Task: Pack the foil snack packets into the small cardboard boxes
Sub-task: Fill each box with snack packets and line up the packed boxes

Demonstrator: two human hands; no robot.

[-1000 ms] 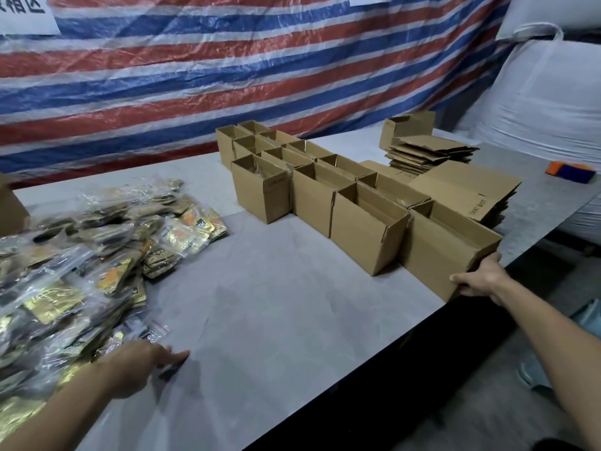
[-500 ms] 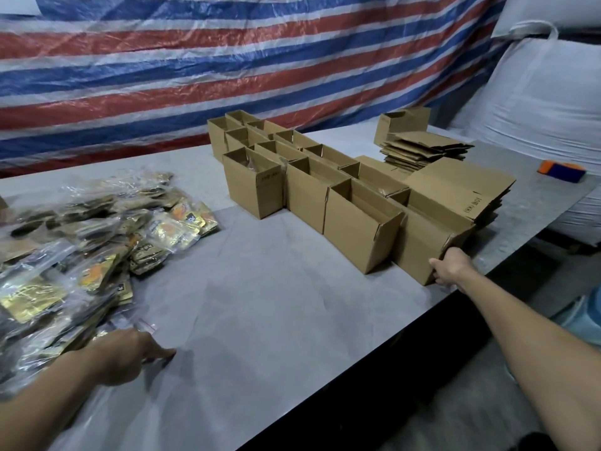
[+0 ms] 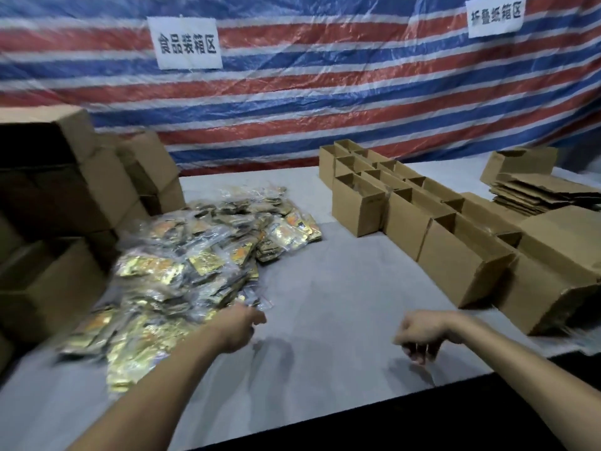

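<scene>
A heap of gold foil snack packets (image 3: pixel 201 255), many in clear bags, covers the left half of the grey table (image 3: pixel 325 288). Several small open cardboard boxes (image 3: pixel 357 203) stand in rows from the back middle to the near right, the nearest at the right (image 3: pixel 461 271). My left hand (image 3: pixel 239 327) lies at the heap's near edge with its back toward me; motion blur hides its fingers. My right hand (image 3: pixel 419 336) hovers over bare table near the front edge, fingers hanging loosely curled and holding nothing, well left of the boxes.
Large brown cartons (image 3: pixel 65 196) are stacked at the left behind the heap. Flattened cardboard blanks (image 3: pixel 536 193) lie at the back right, and a closed box (image 3: pixel 562 242) rests on the boxes at the right. A striped tarp (image 3: pixel 292 109) backs the table.
My right hand has let go of the nearest box and come left over the middle of the table. The view has swung left, and my left hand has shifted to the heap's edge.
</scene>
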